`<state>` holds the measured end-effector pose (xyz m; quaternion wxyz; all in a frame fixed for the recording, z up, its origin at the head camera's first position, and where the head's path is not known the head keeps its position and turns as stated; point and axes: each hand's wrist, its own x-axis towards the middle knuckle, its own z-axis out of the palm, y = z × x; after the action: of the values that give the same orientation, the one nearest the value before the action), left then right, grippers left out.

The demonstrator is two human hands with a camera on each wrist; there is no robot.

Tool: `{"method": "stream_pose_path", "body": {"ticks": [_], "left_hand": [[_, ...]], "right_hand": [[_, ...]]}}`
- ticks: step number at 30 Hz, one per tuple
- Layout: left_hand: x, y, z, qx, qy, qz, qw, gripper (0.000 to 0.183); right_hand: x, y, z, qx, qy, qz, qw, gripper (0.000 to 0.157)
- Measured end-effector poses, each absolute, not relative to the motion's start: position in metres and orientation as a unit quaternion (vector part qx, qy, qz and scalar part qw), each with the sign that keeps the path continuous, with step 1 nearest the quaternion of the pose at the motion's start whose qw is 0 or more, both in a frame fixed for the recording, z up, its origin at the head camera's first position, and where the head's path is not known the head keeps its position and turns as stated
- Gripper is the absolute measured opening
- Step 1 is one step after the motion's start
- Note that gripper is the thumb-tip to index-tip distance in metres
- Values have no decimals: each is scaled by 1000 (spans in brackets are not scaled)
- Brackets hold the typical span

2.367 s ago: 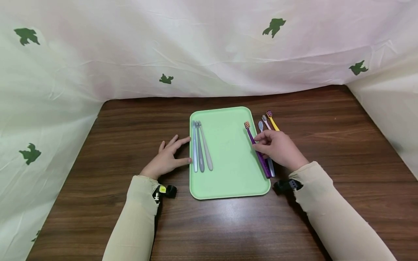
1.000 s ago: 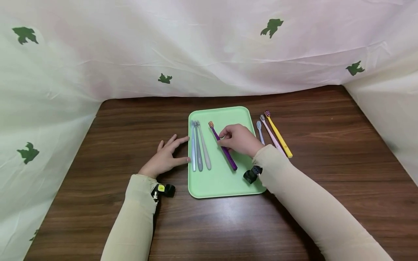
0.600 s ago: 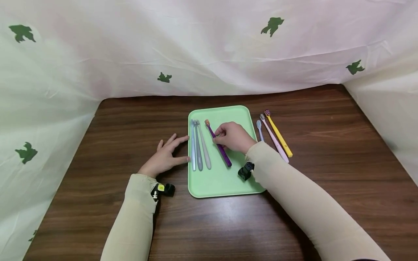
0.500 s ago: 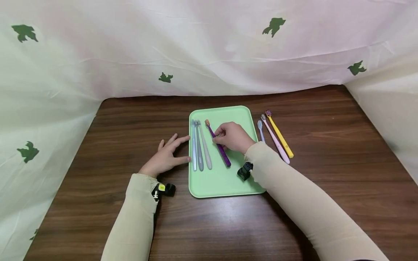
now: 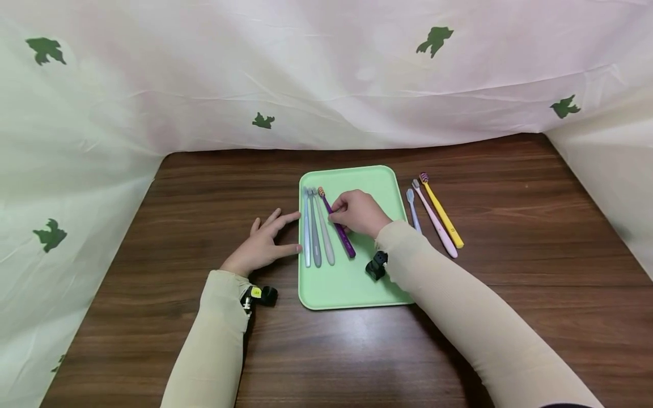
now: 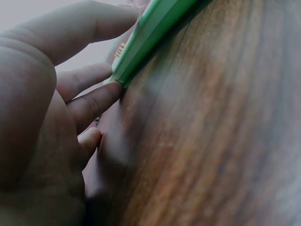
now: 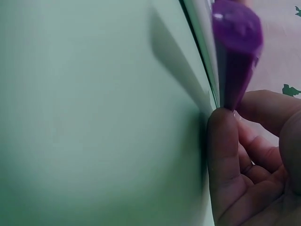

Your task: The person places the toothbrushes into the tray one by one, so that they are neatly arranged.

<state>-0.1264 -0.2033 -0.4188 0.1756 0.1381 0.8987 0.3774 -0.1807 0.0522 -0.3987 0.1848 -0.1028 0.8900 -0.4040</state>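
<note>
Pinched between thumb and fingers of my right hand (image 5: 359,212) is a purple toothbrush (image 5: 344,241) with an orange-striped head, held low over the green tray (image 5: 352,289). In the right wrist view the purple handle (image 7: 237,52) points toward the camera. Just left of it, three toothbrushes lie side by side on the tray: a pale blue one (image 5: 307,243), a grey-blue one (image 5: 315,243) and a light grey one (image 5: 326,243). My left hand (image 5: 260,243) rests beside the tray, fingers spread, with thumb and index fingertips at its left rim.
Right of the tray, three more toothbrushes lie on the brown wooden table (image 5: 535,238): a light blue one (image 5: 412,207), a pink one (image 5: 439,226) and a yellow one (image 5: 444,215). A white cloth (image 5: 331,73) with green bird shapes surrounds the table's back and sides.
My right hand has carried the purple toothbrush leftward from the tray's right edge to close beside the light grey toothbrush. My left hand stays at the tray's left rim.
</note>
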Motion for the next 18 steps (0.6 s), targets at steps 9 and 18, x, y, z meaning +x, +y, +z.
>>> {"method": "stream_pose_path", "body": {"ticks": [9,18], "left_hand": [[-127,-202,-418,135,899,377,176,75],[-128,-202,-420,134,901,375,175,74]], "right_hand": [[-184,48,-399,-107,890,-403,183,14],[-186,46,-401,-98,887,-408,194,13]]}}
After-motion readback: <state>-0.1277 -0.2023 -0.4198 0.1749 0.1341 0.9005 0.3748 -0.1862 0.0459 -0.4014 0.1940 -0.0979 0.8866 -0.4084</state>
